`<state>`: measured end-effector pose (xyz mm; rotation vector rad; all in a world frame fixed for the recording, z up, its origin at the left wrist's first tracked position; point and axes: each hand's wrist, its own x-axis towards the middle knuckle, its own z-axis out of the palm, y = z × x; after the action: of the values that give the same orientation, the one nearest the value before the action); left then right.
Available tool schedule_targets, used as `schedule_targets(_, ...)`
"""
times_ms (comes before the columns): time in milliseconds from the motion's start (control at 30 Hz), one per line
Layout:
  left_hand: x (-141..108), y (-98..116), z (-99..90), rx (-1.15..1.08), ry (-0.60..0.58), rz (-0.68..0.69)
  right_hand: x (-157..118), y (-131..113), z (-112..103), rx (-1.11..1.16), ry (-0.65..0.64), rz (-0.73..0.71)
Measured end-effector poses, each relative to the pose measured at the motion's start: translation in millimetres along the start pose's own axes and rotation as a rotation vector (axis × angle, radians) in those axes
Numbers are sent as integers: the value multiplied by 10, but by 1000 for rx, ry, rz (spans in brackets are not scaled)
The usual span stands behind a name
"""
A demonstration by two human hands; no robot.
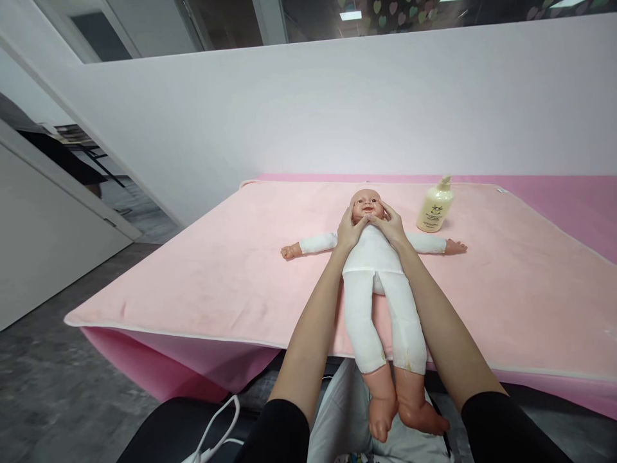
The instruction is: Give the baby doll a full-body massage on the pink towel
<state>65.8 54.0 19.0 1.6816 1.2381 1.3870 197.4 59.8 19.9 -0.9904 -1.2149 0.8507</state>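
A baby doll [371,254] lies on its back on the pink blanket [216,257], with its head at the far end. Its body is white cloth; the head, hands and feet are skin-toned. Both arms stretch out sideways, and the feet hang past the table's near edge. My left hand [350,228] cups the left side of the doll's head, thumb close to the chin. On the opposite cheek, my right hand [390,225] mirrors it, and the thumbs nearly meet below the mouth. Some fingertips are hidden beside the head.
A pale yellow pump bottle [436,206] stands upright right of the doll's head. Behind the table rises a white wall [337,116]. A white cable [219,427] lies by a dark seat at lower left. Beyond the doorway, part of a person [58,154] shows.
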Motion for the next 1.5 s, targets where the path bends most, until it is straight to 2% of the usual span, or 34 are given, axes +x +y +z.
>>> schedule_targets(167, 4, 7, 2, -42, 6, 0, 28, 42, -32, 25, -15, 11)
schedule_targets(433, 9, -7, -12, 22, 31, 23, 69, 142, -48, 57, -32, -32)
schedule_targets(633, 23, -29, 10, 29, 43, 45, 84, 102, -38, 28, 83, 67)
schedule_targets(767, 3, 33, -5, 32, 21, 5, 68, 75, -10, -18, 61, 118)
schedule_targets(967, -18, 66, -11, -20, 20, -46, 40, 112, -15, -69, 25, 55)
schedule_targets(1233, 30, -25, -17, 21, 37, -5, 53, 123, -32, -31, 14, 36)
schedule_targets(1500, 32, -16, -33, 40, 50, 31, 122, 226, -64, -80, 18, 4)
